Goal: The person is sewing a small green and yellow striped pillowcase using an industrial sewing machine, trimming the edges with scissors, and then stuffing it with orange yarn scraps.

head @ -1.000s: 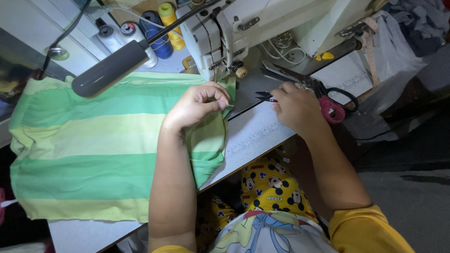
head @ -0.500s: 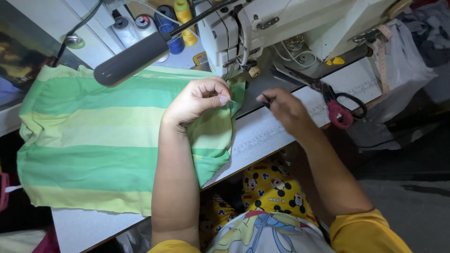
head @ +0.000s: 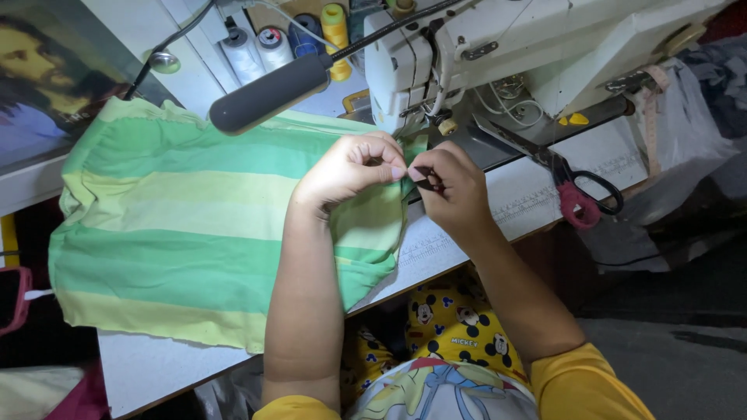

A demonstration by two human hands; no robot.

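White table is carrying a white sewing machine, with a green striped cloth spreading across its left part. Thread spools, white, blue and yellow, are standing behind a grey lamp head. Pink-handled scissors are lying right of the hands. Left hand is pinching the cloth's edge; right hand is gripping a small dark clipper beside it.

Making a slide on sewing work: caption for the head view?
Both hands, left and right, pinch the green striped fabric beside a white sewing machine.
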